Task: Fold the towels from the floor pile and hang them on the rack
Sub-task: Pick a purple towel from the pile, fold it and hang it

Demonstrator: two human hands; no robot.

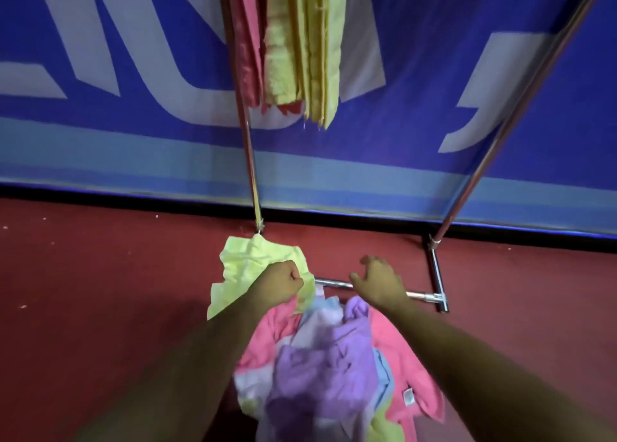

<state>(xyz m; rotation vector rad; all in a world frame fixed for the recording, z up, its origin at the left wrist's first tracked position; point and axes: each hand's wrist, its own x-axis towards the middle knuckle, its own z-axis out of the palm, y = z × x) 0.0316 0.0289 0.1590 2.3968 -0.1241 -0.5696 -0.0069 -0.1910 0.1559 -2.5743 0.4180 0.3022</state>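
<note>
The left hand (283,283) sits just left of the frame's centre, curled into a tight fist. Its fingers (295,274) are pressed together and folded into the palm, clamped on a crumpled yellow towel (243,268). The towel bunches out of the fist toward 10 o'clock and drops down along the left forearm toward 7 o'clock, lifted clear of the heap below.

The right hand (377,283) is at about 3 o'clock from the left one, well apart from it, palm down. Its fingers (369,260) are loosely spread and slightly bent, closed on nothing. The hand lies over the bottom bar (334,283) of the rack; whether it touches the metal cannot be told.

The pile of towels (327,364) lies on the red floor (100,274) at 6 o'clock from both hands, between the two forearms, a jumble of purple, pink, pale blue, white and yellow cloth. Its far edge reaches up to the bottom bar.

The rack (248,154) stands against a blue banner (117,147) with large white lettering. One shiny upright rises from behind the yellow towel toward 12 o'clock, and another leans away toward 1 o'clock at the right. At 12 o'clock, hung towels (300,40) drop from the top of the rack beyond the frame's edge: pink ones on the left, yellow ones beside them, pressed close together.
</note>
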